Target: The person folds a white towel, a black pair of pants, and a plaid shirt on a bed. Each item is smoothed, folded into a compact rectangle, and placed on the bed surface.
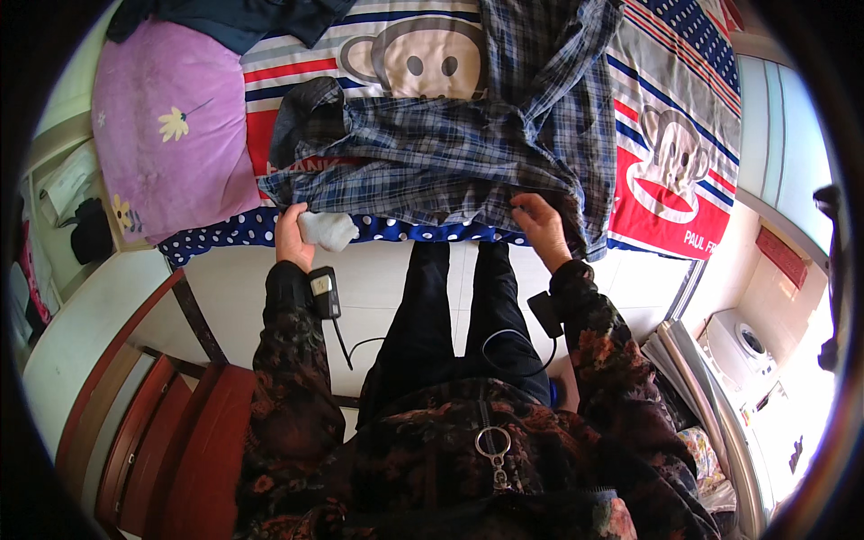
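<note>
A blue-and-grey plaid shirt [418, 145] lies spread across the bed, one part folded sideways over the rest. My left hand [295, 241] is at the bed's near edge, beside the shirt's lower left end. A bunched whitish cloth [329, 231], possibly a sock, sits against its palm and hangs over the edge. The left fingertips are partly hidden. Farther right, my right hand [542, 231] has its thumb and bent fingers on the shirt's near edge, pinching the fabric. Small black boxes with cables hang by both wrists.
A striped bedsheet [658, 192] with monkey prints covers the bed. At left lie a purple pillow [172, 128] and a dark garment [270, 20]. Reddish wooden furniture [202, 432] stands at lower left. A white washing machine [739, 347] is at right. Pale tiles [364, 283] show below the bed.
</note>
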